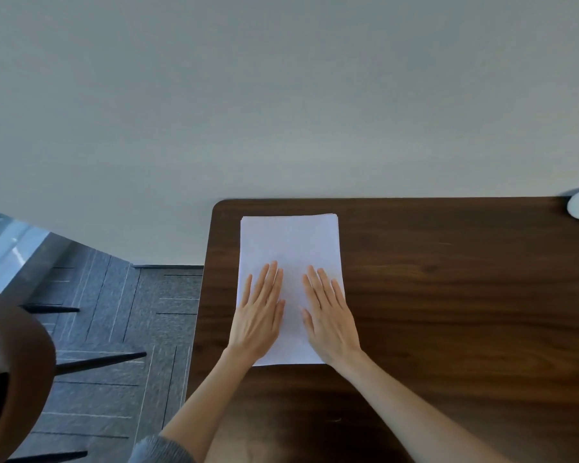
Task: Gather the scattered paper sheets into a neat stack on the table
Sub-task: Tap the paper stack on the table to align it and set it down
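Left hand [259, 317] and right hand [330, 320] press flat, fingers [272, 279] straight and grasping nothing, on the paper stack [290, 242] at the far-left corner of the counter [448, 295]; gathering looks finished, so the next move is probably lifting off without shifting sheets.

Palms down, fingers straight, side by side: left grip [258, 318], right grip [330, 320].

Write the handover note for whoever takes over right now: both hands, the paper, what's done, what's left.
Left hand: open, palm down on the near half of the paper stack.
Right hand: open, palm down on the same stack, beside the left.
The stack lies near the far left corner of the table; no loose sheets in view.
Done: sheets gathered into one pile.
Left: probably just a final squaring of the edges, then lift both hands off.
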`<state>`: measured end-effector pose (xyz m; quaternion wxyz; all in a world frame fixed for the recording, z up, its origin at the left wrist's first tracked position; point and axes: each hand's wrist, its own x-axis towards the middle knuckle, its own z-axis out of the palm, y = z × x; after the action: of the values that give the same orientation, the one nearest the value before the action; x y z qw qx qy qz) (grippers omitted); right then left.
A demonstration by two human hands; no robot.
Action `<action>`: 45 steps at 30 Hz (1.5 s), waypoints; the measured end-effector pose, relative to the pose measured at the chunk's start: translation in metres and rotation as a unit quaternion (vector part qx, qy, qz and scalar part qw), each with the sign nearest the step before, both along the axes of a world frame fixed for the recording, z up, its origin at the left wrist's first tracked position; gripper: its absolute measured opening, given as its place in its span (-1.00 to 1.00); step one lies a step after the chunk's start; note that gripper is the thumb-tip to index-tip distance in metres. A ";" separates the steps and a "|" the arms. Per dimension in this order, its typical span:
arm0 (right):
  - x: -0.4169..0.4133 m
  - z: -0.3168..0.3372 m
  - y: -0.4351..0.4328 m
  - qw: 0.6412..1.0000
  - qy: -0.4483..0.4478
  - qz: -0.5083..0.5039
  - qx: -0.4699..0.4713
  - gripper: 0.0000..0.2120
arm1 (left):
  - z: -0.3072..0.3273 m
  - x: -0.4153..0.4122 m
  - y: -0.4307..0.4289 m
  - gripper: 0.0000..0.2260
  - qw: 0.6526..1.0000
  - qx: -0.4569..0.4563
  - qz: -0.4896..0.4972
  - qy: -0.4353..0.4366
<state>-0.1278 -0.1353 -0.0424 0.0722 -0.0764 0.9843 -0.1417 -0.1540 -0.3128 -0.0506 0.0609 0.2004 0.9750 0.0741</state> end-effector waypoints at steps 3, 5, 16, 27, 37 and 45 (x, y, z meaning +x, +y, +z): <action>0.008 -0.010 0.002 1.000 -0.017 0.002 0.015 -0.43 | -0.007 0.007 -0.003 -0.51 1.000 -0.007 0.001 -0.008; 0.009 -0.015 0.003 0.999 -0.025 0.005 0.024 -0.41 | -0.010 0.006 -0.003 -0.50 1.000 -0.006 -0.001 -0.008; 0.009 -0.022 0.002 0.999 -0.030 0.011 0.024 -0.42 | -0.017 0.006 -0.003 -0.50 1.000 -0.002 0.005 -0.012; -0.022 0.044 0.004 0.995 -0.076 0.055 0.028 -0.53 | 0.031 -0.019 0.004 -0.57 0.991 -0.105 -0.050 -0.059; -0.015 0.088 0.018 0.968 -0.084 -0.074 -0.226 -0.82 | 0.092 -0.013 0.011 -0.80 0.993 0.060 0.066 -0.083; -0.004 0.094 0.030 0.960 -0.082 -0.113 -0.245 -0.85 | 0.099 0.003 0.011 -0.81 0.981 0.106 0.126 -0.099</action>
<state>-0.1317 -0.1053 0.0520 0.1152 0.0315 0.9125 -0.3912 -0.1511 -0.3017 0.0488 0.1255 0.0726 0.9682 0.2039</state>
